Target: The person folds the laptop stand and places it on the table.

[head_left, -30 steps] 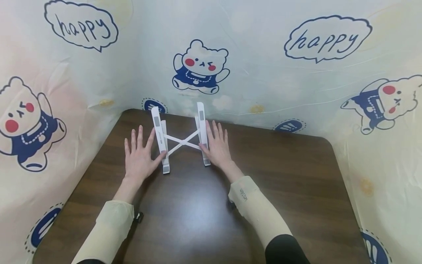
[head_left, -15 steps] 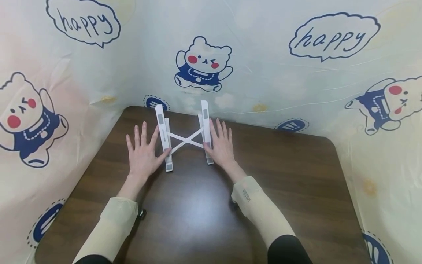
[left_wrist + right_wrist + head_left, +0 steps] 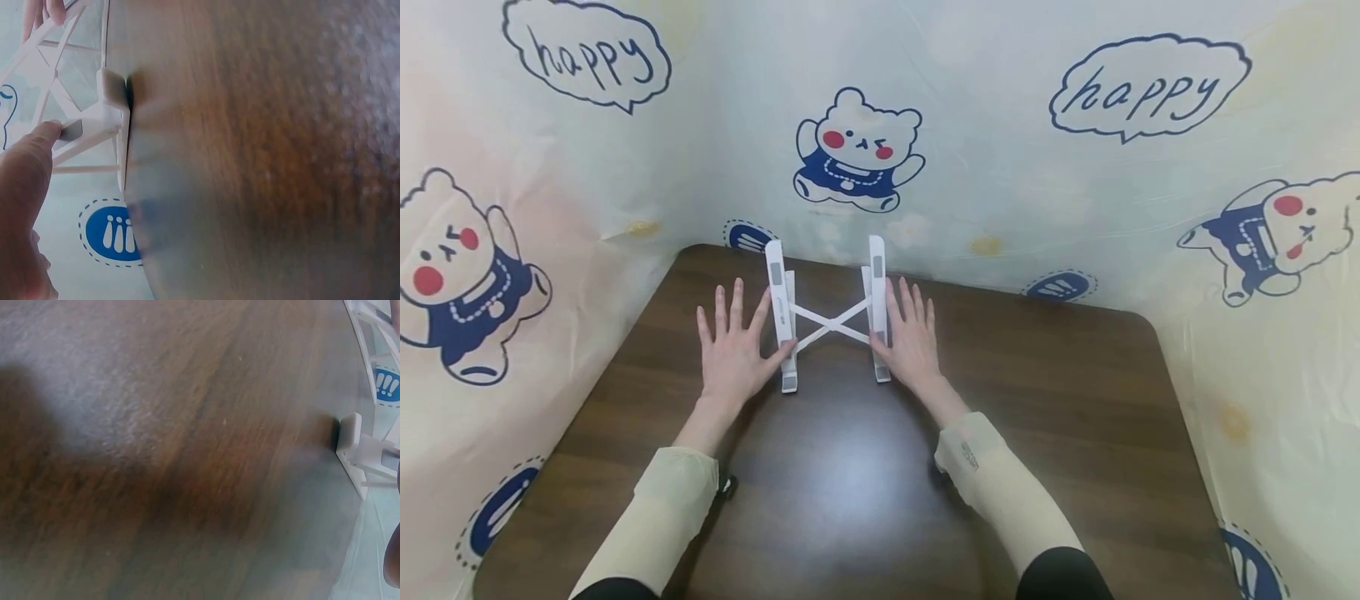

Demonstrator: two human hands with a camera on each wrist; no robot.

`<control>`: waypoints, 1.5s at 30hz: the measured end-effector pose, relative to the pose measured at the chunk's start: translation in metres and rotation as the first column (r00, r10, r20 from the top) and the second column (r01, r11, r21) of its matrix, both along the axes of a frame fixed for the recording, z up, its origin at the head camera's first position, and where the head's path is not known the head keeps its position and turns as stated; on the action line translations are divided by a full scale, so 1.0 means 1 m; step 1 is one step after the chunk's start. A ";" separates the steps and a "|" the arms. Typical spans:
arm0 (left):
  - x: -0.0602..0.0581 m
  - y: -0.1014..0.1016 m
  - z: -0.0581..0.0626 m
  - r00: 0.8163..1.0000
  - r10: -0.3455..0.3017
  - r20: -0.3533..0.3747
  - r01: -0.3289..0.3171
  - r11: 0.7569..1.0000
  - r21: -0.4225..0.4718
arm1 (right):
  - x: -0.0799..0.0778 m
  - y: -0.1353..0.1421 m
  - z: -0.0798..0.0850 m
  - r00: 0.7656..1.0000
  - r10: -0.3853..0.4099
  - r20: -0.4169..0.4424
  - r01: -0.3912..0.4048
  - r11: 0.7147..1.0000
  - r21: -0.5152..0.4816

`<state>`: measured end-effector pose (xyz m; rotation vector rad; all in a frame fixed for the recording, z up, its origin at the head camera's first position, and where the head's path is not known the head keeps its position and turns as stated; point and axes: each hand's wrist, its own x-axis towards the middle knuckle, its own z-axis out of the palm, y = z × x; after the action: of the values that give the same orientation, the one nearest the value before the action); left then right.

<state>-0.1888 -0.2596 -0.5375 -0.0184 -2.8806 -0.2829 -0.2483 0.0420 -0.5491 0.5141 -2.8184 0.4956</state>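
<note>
A white folding laptop stand (image 3: 831, 324) stands unfolded near the back of the table, its two side rails joined by crossed bars. My left hand (image 3: 732, 358) is at the outer side of its left rail, fingers straight and spread. In the left wrist view, that thumb (image 3: 28, 165) touches the rail beside a grey pad. My right hand (image 3: 912, 346) lies along the right rail with straight fingers, its thumb against the rail. Only the front foot of the stand (image 3: 350, 434) and a bit of the hand show at the right wrist view's edge.
The dark brown wooden table (image 3: 1037, 433) has rounded corners and reflects a bright patch of light in the middle. A pale curtain (image 3: 985, 167) printed with bears and "happy" bubbles surrounds its back and sides.
The laptop stand has shifted slightly to the right on the table. Both hands have moved right along with it, keeping their straight-fingered pose.
</note>
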 end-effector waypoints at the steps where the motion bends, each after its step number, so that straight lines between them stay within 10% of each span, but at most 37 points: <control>1: 0.001 0.002 -0.001 1.000 -0.005 0.001 0.005 1.000 -0.003 | 0.002 0.002 -0.001 1.000 -0.003 0.004 0.003 1.000 0.003; 45: -0.001 0.028 -0.003 0.987 -0.141 0.081 0.135 0.988 0.078 | 0.026 0.016 -0.013 0.987 -0.050 -0.150 0.034 0.994 -0.106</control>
<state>-0.1901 -0.2315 -0.5406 -0.1986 -2.9570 -0.4241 -0.2224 0.0580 -0.5623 0.4501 -2.6363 0.5650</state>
